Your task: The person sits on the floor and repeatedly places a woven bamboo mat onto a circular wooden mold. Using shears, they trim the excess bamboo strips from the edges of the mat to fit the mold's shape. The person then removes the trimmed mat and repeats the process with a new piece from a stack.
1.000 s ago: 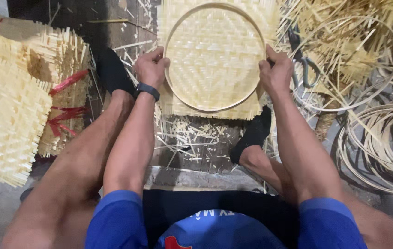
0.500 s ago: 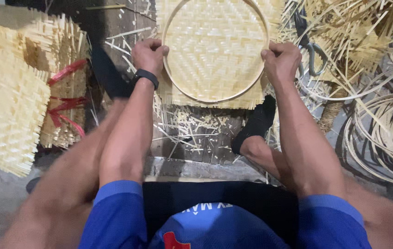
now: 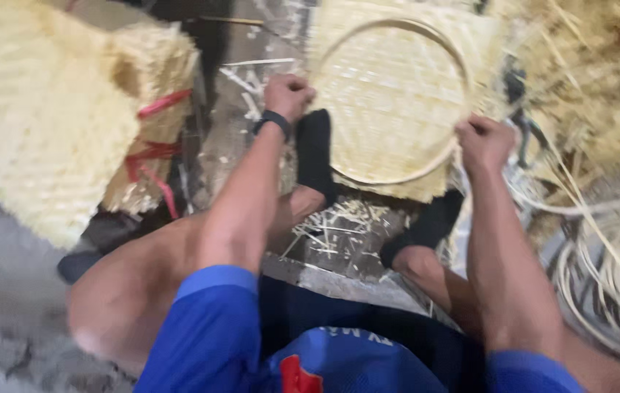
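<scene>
1. In the upper middle of the frame lies a square woven bamboo mat (image 3: 397,94), pale yellow, with a round bamboo hoop (image 3: 437,156) set on top of it.
2. The left hand (image 3: 288,94) is at the left edge of the hoop. Its fingers are curled tight into a fist on the rim; a dark watch (image 3: 273,122) sits on the wrist.
3. The right hand (image 3: 484,142) is at the lower right edge of the hoop. Its fingers are also closed, pressed together around the rim and the edge of the mat.
4. Two feet in black socks are under the mat: one sock (image 3: 315,156) touches its lower left edge, the other sock (image 3: 426,225) is just below its bottom edge.
5. Short bamboo scraps (image 3: 332,225) are scattered on the floor (image 3: 244,131) between the legs.
6. At the left of the frame is a big stack of woven mats (image 3: 40,124), and beside it a bundle of mats (image 3: 153,94) tied with red bands (image 3: 151,153).
7. At the right edge lie coils of thin bamboo strips (image 3: 608,276), and above them, in the upper right corner, loose strips (image 3: 586,73) in a heap. This side is blurred, so finer details cannot be told.
</scene>
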